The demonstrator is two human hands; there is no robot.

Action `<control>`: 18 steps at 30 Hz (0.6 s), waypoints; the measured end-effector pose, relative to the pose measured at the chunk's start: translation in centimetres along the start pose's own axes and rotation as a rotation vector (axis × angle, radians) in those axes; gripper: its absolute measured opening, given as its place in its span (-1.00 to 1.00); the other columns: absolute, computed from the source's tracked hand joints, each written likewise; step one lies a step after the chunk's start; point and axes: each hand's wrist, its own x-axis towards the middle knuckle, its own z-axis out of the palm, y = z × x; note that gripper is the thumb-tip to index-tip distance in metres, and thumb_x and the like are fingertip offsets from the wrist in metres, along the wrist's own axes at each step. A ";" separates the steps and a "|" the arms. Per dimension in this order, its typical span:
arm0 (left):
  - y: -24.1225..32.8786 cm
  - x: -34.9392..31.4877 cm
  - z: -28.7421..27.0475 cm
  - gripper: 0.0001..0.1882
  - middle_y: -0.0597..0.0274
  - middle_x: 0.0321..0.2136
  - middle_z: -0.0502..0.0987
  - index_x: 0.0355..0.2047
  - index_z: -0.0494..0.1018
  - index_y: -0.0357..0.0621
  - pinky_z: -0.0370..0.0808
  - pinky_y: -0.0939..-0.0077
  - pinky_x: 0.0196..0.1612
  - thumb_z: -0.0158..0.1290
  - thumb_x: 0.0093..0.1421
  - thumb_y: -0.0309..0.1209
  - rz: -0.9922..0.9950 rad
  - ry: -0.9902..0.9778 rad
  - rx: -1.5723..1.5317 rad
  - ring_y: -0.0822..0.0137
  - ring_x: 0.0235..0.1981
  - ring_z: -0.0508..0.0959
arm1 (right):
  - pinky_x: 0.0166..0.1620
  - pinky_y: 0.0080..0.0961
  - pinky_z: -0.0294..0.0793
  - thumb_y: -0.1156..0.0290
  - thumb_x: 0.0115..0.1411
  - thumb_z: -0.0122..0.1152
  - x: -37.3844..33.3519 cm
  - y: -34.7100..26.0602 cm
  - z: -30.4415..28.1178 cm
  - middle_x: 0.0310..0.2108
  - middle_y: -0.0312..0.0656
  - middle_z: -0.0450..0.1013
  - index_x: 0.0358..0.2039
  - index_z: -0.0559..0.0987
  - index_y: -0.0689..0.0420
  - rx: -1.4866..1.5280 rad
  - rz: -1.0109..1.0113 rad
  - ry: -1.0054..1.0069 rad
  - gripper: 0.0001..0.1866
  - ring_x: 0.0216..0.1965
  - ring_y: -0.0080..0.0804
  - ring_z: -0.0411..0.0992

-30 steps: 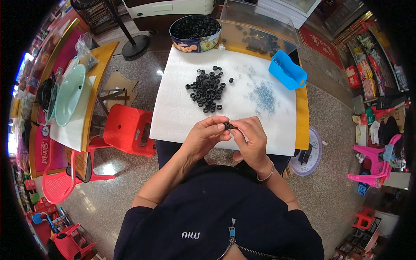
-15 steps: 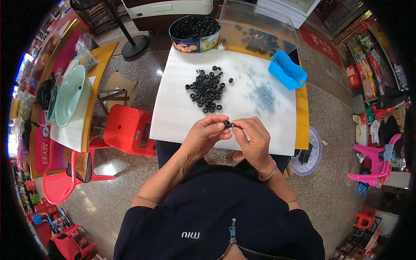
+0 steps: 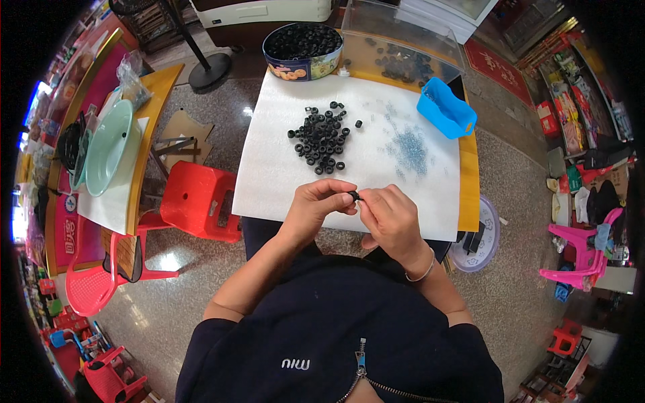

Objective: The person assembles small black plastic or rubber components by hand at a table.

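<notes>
Just above the near edge of the white sheet (image 3: 265, 181), my left hand (image 3: 314, 207) pinches a small black ring-like part (image 3: 353, 195) between thumb and fingers. My right hand (image 3: 393, 218) is closed against the right side of that part, fingertips pressed together; whatever is in them is too small to make out. Beyond my hands lies a loose pile of similar black rings (image 3: 322, 138), with one ring (image 3: 359, 123) apart to its right. Tiny bluish clear pieces (image 3: 410, 149) are scattered farther right.
A blue plastic basket (image 3: 457, 124) sits at the sheet's right corner. An oval tin (image 3: 295, 71) full of black rings and a clear plastic box (image 3: 363, 23) stand at the far edge. To the left are a red stool (image 3: 191, 191) and a table with a green basin (image 3: 107, 158).
The black part has turned slightly between my fingers. My right hand has rotated a little, its fingertips drawn closer around the part. The pile and containers stay put.
</notes>
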 end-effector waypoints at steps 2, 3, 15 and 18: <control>0.1 0.0 0.1 -0.81 0.16 -0.42 0.56 -0.21 0.49 -0.34 0.53 0.54 -0.21 0.07 0.16 -0.56 0.028 0.013 0.056 0.40 -0.38 0.57 | -0.42 -0.41 0.40 0.60 -0.09 0.23 0.0 -0.1 0.0 -0.51 -0.17 0.41 -0.30 0.48 0.26 -0.017 -0.018 -0.008 -0.73 -0.48 -0.27 0.37; -0.1 0.1 0.1 -0.81 0.16 -0.42 0.56 -0.21 0.49 -0.34 0.53 0.54 -0.21 0.07 0.16 -0.56 0.027 0.012 0.056 0.40 -0.38 0.57 | -0.42 -0.41 0.40 0.60 -0.10 0.23 0.1 -0.2 0.1 -0.50 -0.16 0.40 -0.29 0.47 0.27 -0.034 -0.037 -0.015 -0.71 -0.48 -0.27 0.37; 0.2 0.0 -0.1 -0.77 0.15 -0.33 0.55 -0.14 0.46 -0.32 0.57 0.46 -0.19 0.06 0.18 -0.52 -0.151 -0.027 -0.287 0.37 -0.35 0.57 | -0.37 -0.61 0.42 0.60 0.08 0.16 -0.3 -0.2 0.1 -0.47 -0.16 0.48 -0.31 0.57 0.26 0.407 0.406 0.020 -0.87 -0.45 -0.45 0.46; 0.1 0.1 -0.2 -0.76 0.16 -0.32 0.54 -0.13 0.45 -0.29 0.58 0.44 -0.18 0.07 0.18 -0.50 -0.132 -0.050 -0.328 0.37 -0.33 0.57 | -0.32 -0.64 0.43 0.60 0.11 0.16 -0.3 -0.3 0.1 -0.43 -0.19 0.51 -0.28 0.57 0.27 0.494 0.468 0.022 -0.86 -0.39 -0.52 0.47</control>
